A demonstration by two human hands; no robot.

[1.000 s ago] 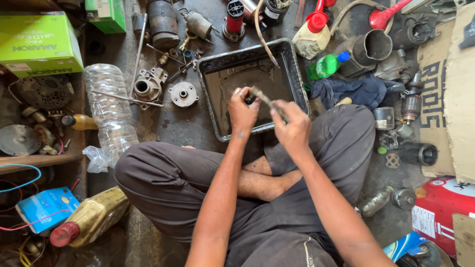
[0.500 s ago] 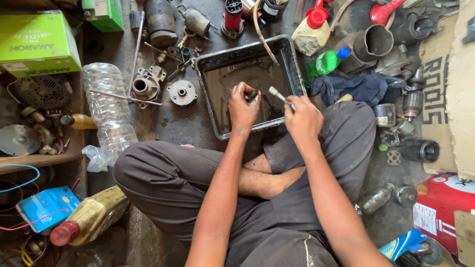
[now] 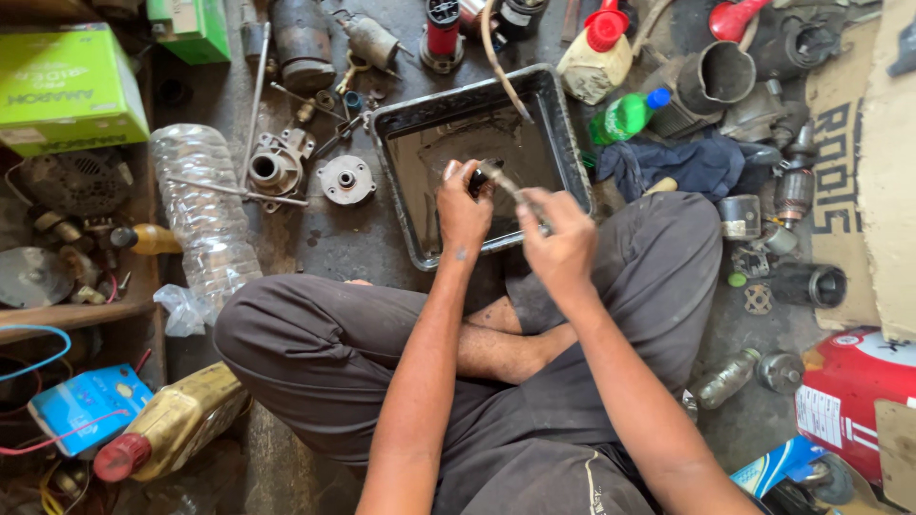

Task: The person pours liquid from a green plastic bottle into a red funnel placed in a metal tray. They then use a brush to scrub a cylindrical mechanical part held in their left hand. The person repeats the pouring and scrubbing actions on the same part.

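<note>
Looking down, head view: left hand (image 3: 462,212) has its fingers curled round a small dark part (image 3: 474,181), mostly hidden in the grip. Right hand (image 3: 561,243) pinches a thin metal tool (image 3: 509,184), tip at the part, handle end hidden. Black tray (image 3: 563,143) sits just beyond the fingertips; crushed plastic bottle (image 3: 205,224) well left. Oily concrete floor, parts everywhere.

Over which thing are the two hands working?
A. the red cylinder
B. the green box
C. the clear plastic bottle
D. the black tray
D: the left hand and the right hand hold a small metal part above the black tray, which lies on the floor in front of the crossed legs.
</note>
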